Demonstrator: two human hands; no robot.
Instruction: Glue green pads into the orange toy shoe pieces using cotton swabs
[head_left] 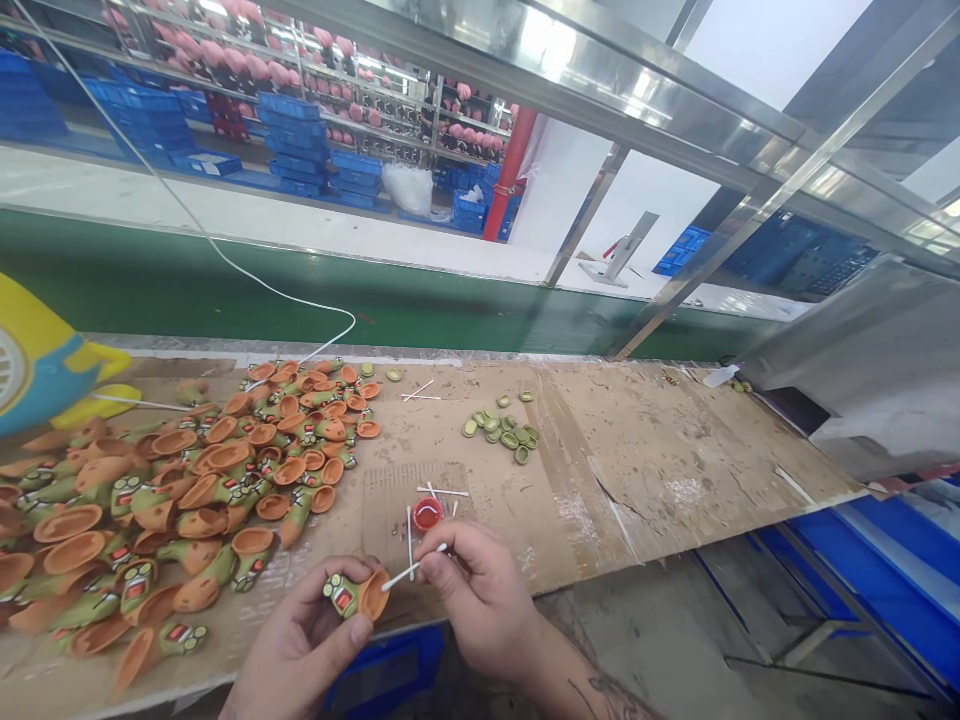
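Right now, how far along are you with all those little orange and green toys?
Can't tell which are done. In hand: the left hand holds one toy figure; the right hand touches a swab to its orange cup. Left: perhaps the big pile; green caps lie apart.

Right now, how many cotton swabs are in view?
About 7: one in the right hand, three or so by the red cap, two mid-table, one far left. Others may be hidden.
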